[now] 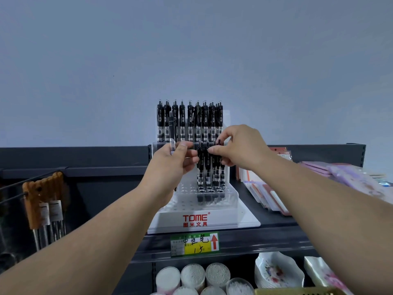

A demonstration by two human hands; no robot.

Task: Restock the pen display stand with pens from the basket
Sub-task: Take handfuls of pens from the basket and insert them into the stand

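Note:
A white tiered pen display stand (200, 220) marked TOME sits on the dark shelf. Its back row is full of black pens (190, 122). A few more black pens (209, 177) stand in the middle tier on the right, and the holes to the left and in front are bare. My left hand (172, 165) grips a black pen (171, 133) upright in front of the stand's left side. My right hand (236, 147) pinches the top of one pen in the middle tier. The basket is mostly out of view.
Notebooks and card packs (274, 188) lie on the shelf right of the stand. Brown-handled items (44, 201) hang on a wire rack at left. A green and yellow price tag (194, 243) is on the shelf edge. Cotton swab tubs (193, 277) and dishes (276, 273) sit below.

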